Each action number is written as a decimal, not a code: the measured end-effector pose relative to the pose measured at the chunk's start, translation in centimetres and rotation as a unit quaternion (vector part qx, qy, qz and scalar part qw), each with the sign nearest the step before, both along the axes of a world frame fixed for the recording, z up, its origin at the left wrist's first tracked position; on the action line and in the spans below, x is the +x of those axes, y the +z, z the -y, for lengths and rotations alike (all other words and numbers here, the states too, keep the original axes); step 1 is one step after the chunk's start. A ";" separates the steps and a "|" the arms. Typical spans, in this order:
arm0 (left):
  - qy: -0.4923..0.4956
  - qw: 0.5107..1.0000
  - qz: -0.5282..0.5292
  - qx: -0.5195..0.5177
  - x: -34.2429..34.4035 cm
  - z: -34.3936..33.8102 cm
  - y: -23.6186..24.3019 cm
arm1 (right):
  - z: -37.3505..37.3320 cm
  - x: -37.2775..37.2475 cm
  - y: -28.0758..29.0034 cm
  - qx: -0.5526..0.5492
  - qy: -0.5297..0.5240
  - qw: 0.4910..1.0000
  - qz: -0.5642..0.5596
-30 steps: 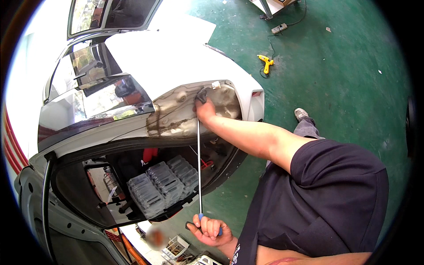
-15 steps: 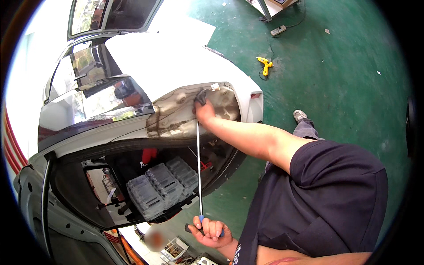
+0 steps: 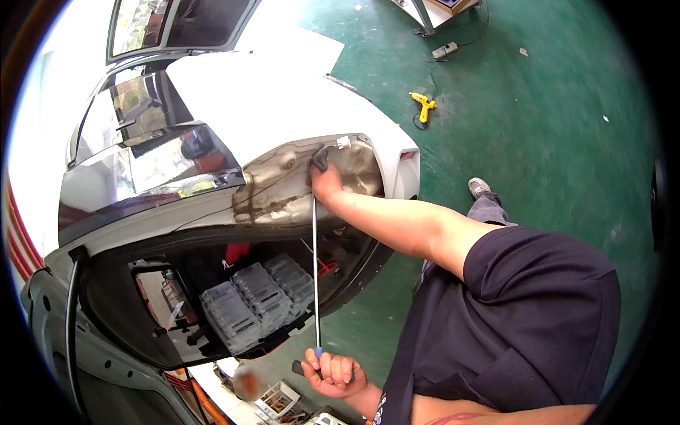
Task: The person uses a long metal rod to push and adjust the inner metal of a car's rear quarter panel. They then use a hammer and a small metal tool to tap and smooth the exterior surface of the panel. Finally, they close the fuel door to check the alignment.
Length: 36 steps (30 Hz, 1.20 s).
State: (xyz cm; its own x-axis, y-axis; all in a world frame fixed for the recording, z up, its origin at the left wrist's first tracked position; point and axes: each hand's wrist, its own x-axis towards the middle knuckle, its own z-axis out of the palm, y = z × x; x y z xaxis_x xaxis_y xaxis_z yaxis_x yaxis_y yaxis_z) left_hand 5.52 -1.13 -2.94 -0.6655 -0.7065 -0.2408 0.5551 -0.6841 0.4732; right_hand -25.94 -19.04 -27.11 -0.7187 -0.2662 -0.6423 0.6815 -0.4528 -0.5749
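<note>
I have the left hand (image 3: 331,371) clenched on a long, silver metal rod (image 3: 316,276) spanning the black-lined trunk opening (image 3: 106,297); right hand (image 3: 327,183) at exposed grey metal recess (image 3: 363,168), grasp indeterminable. Judgement: access complete, rod work unfinished.

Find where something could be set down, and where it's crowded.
Bare: green floor between the yellow glue gun and the grey-white shoe; the curved white car panel bordering the beige metal recess, though things might slide. Crowded: the black trunk, holding stacked clear plastic cases and crossed by the silver metal rod between right hand and left hand.
</note>
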 end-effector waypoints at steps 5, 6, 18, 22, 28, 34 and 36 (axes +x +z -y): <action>-0.002 1.000 0.009 -0.001 -1.1 -1.2 0.7 | -0.2 -0.2 0.2 -0.003 0.003 1.000 0.012; 0.003 1.000 0.005 0.008 -1.2 -1.0 0.8 | -0.3 -0.2 0.3 -0.006 0.010 1.000 0.026; -0.060 0.997 0.033 -0.038 0.0 1.5 0.1 | 1.1 0.0 -1.0 0.069 0.017 0.997 0.002; 0.004 1.000 0.016 0.000 -0.5 0.1 0.8 | 0.5 0.1 -0.6 0.028 0.017 0.999 0.002; 0.010 1.000 0.015 0.015 -0.5 -0.6 0.9 | -0.3 0.1 0.2 0.020 0.024 1.000 -0.002; -0.042 0.999 0.011 -0.008 0.7 1.9 0.2 | 0.1 0.1 -0.3 0.012 0.025 1.000 -0.001; -0.040 0.999 0.022 -0.022 0.8 1.9 0.0 | 0.2 0.1 -0.4 0.029 0.023 0.999 -0.005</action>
